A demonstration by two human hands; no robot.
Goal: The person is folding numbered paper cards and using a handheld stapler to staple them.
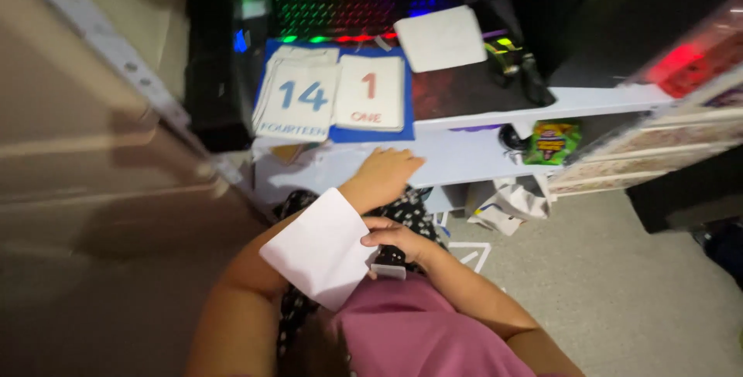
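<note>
So the white card [321, 249] is down low, right in front of the person's lap, pinched at its right edge by the right hand [398, 239], fingers closed on it with the thumb over the top. It's blank on the side facing the camera, and it sits tilted, its long axis running from upper left to lower right-ish, roughly diagonal across the left forearm. The two card stacks lie straight ahead and up from there, on a blue mat [371, 134] on the desk: a blue-numbered card stack [298, 98] on the left, slightly fanned, and a red-numbered card stack [370, 92] just beside it on the right, neater. The left hand [387, 176] is the nearer one to those stacks, resting palm down on the white desk edge [464, 152] just below the mat, fingers loosely curled, gripping nothing that I can see. So left hand empty and forward, right hand back and clamped on the card, well apart from the stacks. Other stuff around: a keyboard with rainbow backlight [340, 11] behind the mat, another white sheet [441, 38] lying angled to the right of it, and a green crayon box [551, 142] tucked on the lower shelf to the right. Picture's a bit blurry, so finer finger detail is hard to call.
</note>
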